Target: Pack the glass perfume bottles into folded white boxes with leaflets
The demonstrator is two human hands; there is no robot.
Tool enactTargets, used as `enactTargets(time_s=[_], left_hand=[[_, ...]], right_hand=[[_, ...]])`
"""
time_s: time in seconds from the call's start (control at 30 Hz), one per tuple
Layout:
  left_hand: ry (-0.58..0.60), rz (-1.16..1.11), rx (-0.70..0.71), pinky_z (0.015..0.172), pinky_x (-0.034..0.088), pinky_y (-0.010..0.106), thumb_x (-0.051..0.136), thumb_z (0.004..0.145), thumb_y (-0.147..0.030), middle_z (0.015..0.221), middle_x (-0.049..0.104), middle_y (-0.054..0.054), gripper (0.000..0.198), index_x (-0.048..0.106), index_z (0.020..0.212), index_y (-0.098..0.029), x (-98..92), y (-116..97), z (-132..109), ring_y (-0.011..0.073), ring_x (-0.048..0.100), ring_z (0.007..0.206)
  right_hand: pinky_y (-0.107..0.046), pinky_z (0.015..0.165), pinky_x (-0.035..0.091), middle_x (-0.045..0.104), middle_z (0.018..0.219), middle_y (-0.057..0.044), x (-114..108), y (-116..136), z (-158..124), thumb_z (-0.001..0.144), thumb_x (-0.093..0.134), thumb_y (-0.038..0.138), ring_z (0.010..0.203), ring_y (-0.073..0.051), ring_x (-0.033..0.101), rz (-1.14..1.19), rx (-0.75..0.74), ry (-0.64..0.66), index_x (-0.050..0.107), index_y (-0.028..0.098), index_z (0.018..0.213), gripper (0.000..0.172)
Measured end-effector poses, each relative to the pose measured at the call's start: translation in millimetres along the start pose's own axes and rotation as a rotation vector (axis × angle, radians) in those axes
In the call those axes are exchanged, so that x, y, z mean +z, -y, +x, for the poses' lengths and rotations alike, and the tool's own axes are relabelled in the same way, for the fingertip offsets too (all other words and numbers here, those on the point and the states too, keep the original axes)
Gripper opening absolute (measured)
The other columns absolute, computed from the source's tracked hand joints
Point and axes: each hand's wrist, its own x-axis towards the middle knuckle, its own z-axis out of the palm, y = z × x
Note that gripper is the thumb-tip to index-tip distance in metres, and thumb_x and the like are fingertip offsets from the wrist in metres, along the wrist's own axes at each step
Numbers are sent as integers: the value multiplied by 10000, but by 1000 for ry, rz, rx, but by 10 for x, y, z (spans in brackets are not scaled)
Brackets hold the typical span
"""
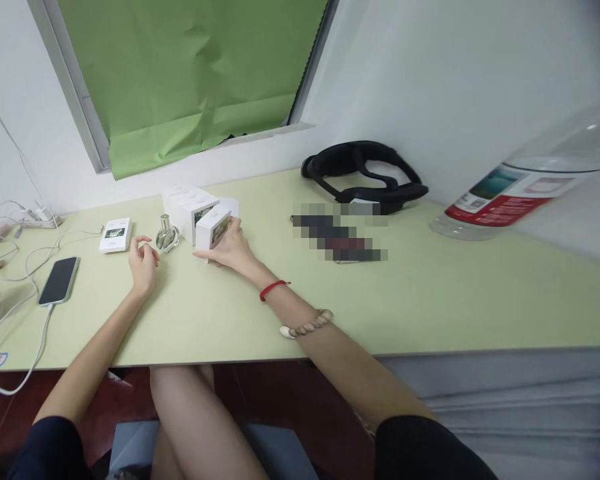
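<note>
My right hand (pixel 233 248) grips a small white box (pixel 212 227) with a dark picture on its side, thumb below and fingers along the right side. The box is in front of a group of similar white boxes (pixel 183 205), partly hiding them. Near the middle left of the table, my left hand (pixel 144 265) rests with loosely bent fingers and nothing in it. Just right of its fingertips stands a small glass perfume bottle (pixel 167 237) with a shiny cap. Another white box (pixel 115 235) with a dark picture lies flat beyond the left hand.
A phone (pixel 59 280) lies on the left with a white charging cable (pixel 44 340) running over the table edge. Toward the back right are a black headset (pixel 365 175) and a blurred-out item (pixel 337 233). A large clear plastic bottle (pixel 505 193) stands at right.
</note>
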Motion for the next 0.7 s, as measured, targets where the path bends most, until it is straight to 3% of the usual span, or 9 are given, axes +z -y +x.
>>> enactTargets(time_s=[0.1, 0.17, 0.23, 0.33, 0.43, 0.5, 0.6, 0.7], left_hand=[[148, 244, 162, 496, 342, 197, 395, 849, -204, 500, 458, -75, 128, 489, 936, -204, 29, 9, -80, 103, 435, 438], [259, 458, 275, 545, 355, 213, 414, 862, -205, 521, 464, -69, 142, 520, 957, -204, 50, 16, -135, 107, 464, 467], [355, 642, 342, 581, 367, 226, 427, 869, -199, 555, 502, -56, 159, 539, 981, -209, 73, 23, -176, 120, 511, 517], [451, 822, 353, 605, 390, 244, 434, 876, -194, 630, 577, -27, 162, 552, 986, -213, 106, 34, -196, 152, 578, 615], [475, 918, 345, 618, 415, 264, 445, 875, -183, 691, 619, 0, 149, 556, 973, -198, 132, 45, -181, 175, 601, 664], [455, 935, 390, 631, 433, 273, 451, 872, -168, 734, 635, 22, 143, 557, 966, -186, 141, 48, -178, 182, 609, 691], [418, 916, 552, 660, 463, 281, 438, 862, -128, 737, 633, 41, 138, 558, 913, -174, 106, 9, -259, 191, 617, 753], [393, 856, 807, 650, 485, 286, 425, 854, -106, 695, 621, 40, 152, 561, 859, -175, -76, -140, -554, 195, 603, 763]], right_hand=[[-385, 552, 627, 382, 1367, -265, 102, -64, 31, 399, 890, 341, 1121, -379, 551, 156, 34, -84, 264, 148, 1326, 1135], [-378, 554, 636, 385, 1372, -238, 168, -120, 74, 381, 896, 356, 1047, -344, 602, 301, 90, -85, 283, 172, 1300, 1120], [-386, 607, 644, 397, 1372, -219, 230, -183, 127, 373, 895, 354, 1056, -336, 605, 390, 125, -95, 304, 182, 1281, 1097], [-426, 794, 618, 399, 1380, -216, 304, -275, 196, 378, 892, 338, 1242, -367, 476, 352, 104, -150, 340, 168, 1288, 1078], [-465, 1021, 482, 425, 1371, -217, 331, -316, 217, 416, 886, 354, 1301, -355, 419, 296, 68, -151, 365, 139, 1307, 1055], [-467, 1095, 392, 439, 1367, -222, 316, -293, 198, 443, 876, 368, 1305, -344, 420, 277, 40, -135, 357, 114, 1329, 1058], [-446, 1134, 328, 436, 1378, -239, 263, -207, 119, 441, 876, 344, 1322, -336, 405, 247, 58, -109, 292, 73, 1390, 1146], [-451, 1145, 313, 439, 1383, -236, 170, -152, -52, 453, 869, 298, 1332, -331, 398, 198, 147, -73, 189, 68, 1458, 1235]])
